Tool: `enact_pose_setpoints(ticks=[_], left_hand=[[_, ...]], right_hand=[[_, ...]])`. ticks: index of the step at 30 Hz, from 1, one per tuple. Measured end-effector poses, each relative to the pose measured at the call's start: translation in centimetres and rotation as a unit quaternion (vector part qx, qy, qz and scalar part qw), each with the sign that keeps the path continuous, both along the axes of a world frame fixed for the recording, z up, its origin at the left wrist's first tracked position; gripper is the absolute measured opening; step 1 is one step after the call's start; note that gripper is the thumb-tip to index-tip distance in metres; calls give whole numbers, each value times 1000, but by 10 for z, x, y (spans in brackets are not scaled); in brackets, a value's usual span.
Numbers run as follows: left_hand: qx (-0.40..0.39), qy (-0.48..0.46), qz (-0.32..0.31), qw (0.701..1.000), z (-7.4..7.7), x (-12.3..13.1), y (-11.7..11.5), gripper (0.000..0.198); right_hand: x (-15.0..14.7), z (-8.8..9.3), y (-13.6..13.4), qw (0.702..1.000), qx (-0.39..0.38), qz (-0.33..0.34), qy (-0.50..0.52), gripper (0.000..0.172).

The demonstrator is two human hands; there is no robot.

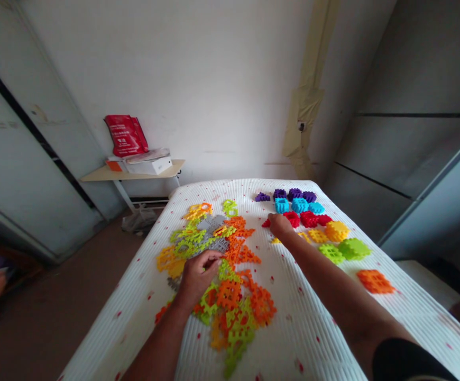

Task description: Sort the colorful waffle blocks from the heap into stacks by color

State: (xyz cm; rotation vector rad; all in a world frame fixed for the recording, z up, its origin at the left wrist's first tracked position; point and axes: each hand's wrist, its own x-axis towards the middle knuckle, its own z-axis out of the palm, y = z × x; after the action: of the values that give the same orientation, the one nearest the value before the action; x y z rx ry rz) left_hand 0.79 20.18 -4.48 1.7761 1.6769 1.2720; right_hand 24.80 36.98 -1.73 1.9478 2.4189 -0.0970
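Observation:
My left hand (199, 271) hovers over a loose pile of flat notched plastic building pieces, its thumb and fingertips pinched together; whatever is between them is hidden. Around it lie lime green pieces (188, 237), grey pieces (211, 223) and orange pieces (238, 244), with yellow pieces (168, 258) on the left side. Across the bed, my right hand (281, 226) is closed at a small red building piece (266, 224), left of the red stacks (308, 218). Its fingers partly cover that piece.
Sorted stacks stand on the right: purple (294, 194), light blue (299, 205), yellow (337, 231), green (354, 248) and orange (375, 281). All rest on a white ribbed bed cover (293, 328). A side table (95, 173) carrying a red bag (127, 136) is behind left.

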Motion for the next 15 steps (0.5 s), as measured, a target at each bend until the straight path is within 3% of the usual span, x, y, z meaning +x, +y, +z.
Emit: enact_pose_setpoints(ticks=[5,9,12,15], left_hand=[[57,75,132,987,4,-10,2,16],[62,101,134,984,7,-13,3,17],[74,108,94,987,9,-10,1,21],[99,114,62,987,11,-6,-1,22]], right_hand=[[-2,4,-6,999,33,-4,16,29],[-4,16,-26,997,54,35,46,36],[-6,22,-59,988,36,120,88,35],[-9,23,-100,943,-32,278,178,25]])
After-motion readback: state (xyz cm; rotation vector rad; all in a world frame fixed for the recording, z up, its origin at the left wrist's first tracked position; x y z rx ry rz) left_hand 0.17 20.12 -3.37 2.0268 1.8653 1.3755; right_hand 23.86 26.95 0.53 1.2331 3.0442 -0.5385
